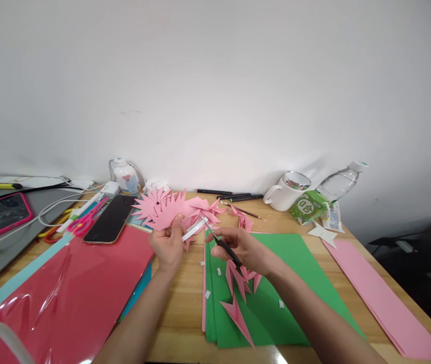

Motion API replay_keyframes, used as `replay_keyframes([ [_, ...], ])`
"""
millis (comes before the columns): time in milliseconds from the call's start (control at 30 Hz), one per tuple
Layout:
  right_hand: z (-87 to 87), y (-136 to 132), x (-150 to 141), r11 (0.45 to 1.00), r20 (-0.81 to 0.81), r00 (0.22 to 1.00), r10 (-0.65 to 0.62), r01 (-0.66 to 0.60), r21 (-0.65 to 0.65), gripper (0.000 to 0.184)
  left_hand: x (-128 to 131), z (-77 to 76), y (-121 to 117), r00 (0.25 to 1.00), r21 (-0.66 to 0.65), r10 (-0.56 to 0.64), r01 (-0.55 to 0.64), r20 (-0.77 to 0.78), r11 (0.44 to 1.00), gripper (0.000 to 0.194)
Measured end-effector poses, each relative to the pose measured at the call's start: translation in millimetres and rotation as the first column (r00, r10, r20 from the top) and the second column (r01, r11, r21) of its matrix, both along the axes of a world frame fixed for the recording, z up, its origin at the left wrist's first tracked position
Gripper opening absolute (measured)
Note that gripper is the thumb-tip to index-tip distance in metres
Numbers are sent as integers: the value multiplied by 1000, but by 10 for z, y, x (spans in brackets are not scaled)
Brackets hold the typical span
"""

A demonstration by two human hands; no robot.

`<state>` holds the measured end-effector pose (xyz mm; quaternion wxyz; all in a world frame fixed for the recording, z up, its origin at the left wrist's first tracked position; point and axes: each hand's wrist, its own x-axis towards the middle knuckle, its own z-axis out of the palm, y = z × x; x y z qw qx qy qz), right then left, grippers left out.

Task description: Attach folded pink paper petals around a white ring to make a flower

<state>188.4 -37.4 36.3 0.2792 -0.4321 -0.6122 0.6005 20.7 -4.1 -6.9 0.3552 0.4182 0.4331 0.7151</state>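
Observation:
My left hand [169,243] is closed, and a narrow white strip [195,230] sticks out from it to the right. A pink folded paper piece with pointed edges [166,215] shows just behind the thumb; whether the fingers grip it too I cannot tell. My right hand [244,247] is closed round the black handles of a pair of scissors [230,252]. The blades point up and left, with their tips at the strip's far end. Below the right hand, several pink folded paper points [237,318] lie on green paper sheets [276,323], among small white scraps [208,294].
Left lie a red sheet [86,283], a black phone [110,220], pink scissors [88,217] and a pink-cased phone [7,213]. Markers [234,195], a white mug [287,192], a green packet [308,207] and a leaning bottle [339,183] stand or lie behind. Pink strips [382,298] lie right.

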Motion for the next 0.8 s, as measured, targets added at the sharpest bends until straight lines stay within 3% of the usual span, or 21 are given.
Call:
replay_keyframes([
  [233,-4,-34,-26,998,-11,1000,-10,11,60,49,-1,22,-11,996,10,39,-39,-75,999,49],
  [467,7,-55,-92,951,255,953,-164,84,297,33,9,41,-28,996,-17,25,-27,-87,999,47],
  [800,-58,-64,-107,990,8,993,-117,116,76,39,5,14,-23,997,-24,6,-8,-81,1000,46],
])
